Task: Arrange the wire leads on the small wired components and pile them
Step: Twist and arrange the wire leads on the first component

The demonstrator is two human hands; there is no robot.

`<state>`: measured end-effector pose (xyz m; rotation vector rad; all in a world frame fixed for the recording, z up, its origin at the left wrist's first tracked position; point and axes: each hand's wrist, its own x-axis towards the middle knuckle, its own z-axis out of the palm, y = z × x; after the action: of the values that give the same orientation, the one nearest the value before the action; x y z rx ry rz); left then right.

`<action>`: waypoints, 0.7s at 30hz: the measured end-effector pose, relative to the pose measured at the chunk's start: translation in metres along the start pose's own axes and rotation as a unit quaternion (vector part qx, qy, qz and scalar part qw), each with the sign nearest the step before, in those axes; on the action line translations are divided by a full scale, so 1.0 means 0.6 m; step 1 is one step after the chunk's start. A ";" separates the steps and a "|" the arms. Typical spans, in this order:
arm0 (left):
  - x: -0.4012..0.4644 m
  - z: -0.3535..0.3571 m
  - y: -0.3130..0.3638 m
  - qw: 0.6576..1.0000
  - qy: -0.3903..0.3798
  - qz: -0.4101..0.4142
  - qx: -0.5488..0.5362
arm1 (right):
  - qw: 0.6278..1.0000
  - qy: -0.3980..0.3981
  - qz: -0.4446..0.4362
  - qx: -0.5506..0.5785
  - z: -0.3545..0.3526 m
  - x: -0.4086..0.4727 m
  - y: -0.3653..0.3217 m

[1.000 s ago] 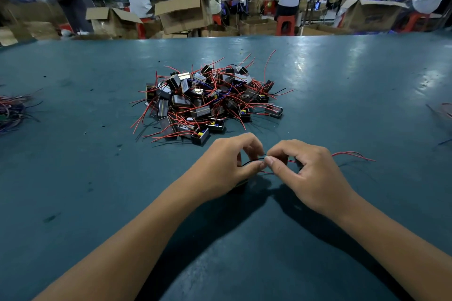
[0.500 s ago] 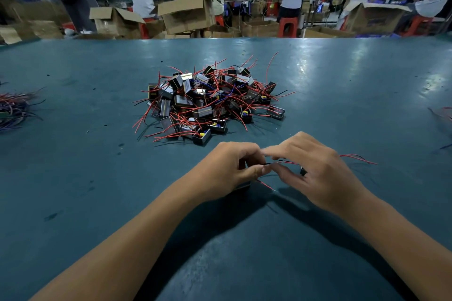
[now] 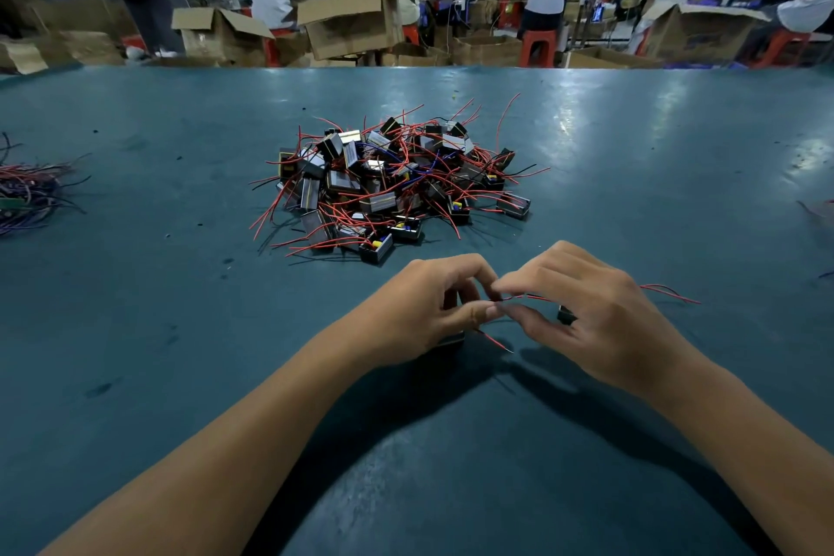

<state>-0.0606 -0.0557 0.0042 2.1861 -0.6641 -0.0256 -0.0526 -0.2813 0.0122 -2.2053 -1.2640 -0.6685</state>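
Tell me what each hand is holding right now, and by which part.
Left hand grips a small black component by its body; right hand pinches its red wire leads close to it.

Teal-painted worktable top: smooth, semi-gloss, scuffed w/ dark specks, sheen strongest toward far right edge. Heap of small black boxy plastic components near table centre: matt cases, some w/ shiny silvery faces; thin red, black & blue wire leads look plastic-insulated, slightly glossy. Brown corrugated cardboard boxes beyond far edge: matt, rough paper. Red plastic stools: smooth.
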 end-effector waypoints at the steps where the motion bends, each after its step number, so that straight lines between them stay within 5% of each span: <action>1: 0.000 0.000 0.000 1.000 0.002 0.002 0.007 | 1.000 -0.002 -0.006 -0.004 0.001 0.000 0.000; 21: -0.002 -0.004 0.000 0.998 0.006 0.038 0.050 | 0.996 -0.011 0.087 0.021 0.000 -0.008 0.006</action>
<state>-0.0609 -0.0535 0.0057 2.2525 -0.7555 0.0619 -0.0517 -0.2860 0.0085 -2.2618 -1.0712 -0.5461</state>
